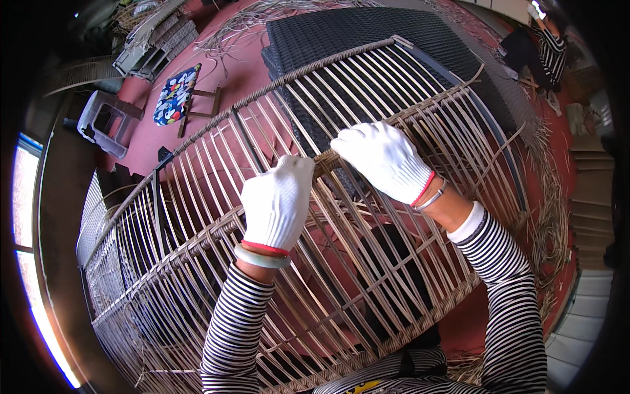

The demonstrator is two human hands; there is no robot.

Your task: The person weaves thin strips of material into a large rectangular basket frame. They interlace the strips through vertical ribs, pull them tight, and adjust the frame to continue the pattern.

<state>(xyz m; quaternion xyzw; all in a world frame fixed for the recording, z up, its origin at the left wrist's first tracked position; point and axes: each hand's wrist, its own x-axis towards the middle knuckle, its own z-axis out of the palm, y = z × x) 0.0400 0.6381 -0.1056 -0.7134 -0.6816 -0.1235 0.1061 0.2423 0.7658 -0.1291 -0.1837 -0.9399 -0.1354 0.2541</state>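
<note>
A large curved wicker frame (pixel 249 104) of thin brown and grey rods, with dark metal bars, spans the view in front of me. Across its middle runs a woven band (pixel 190 249) of wicker strands. My left hand (pixel 277 200), in a white knit glove with a red cuff edge, is closed at this band. Just right of it and slightly farther off, my right hand (pixel 382 157), gloved the same way, is also closed, its fingertips bent down on the strands. A short stretch of band shows between the hands. My fingers hide the exact grip. Strand ends (pixel 474 76) stick out beyond my right hand.
Dark woven panels (pixel 328 29) lie stacked behind the frame. A blue patterned folding stool (pixel 176 97) and a grey plastic stool (pixel 105 121) stand at far left. Loose strips (pixel 548 220) litter the red floor at right. Another person (pixel 552 56) is at the far right.
</note>
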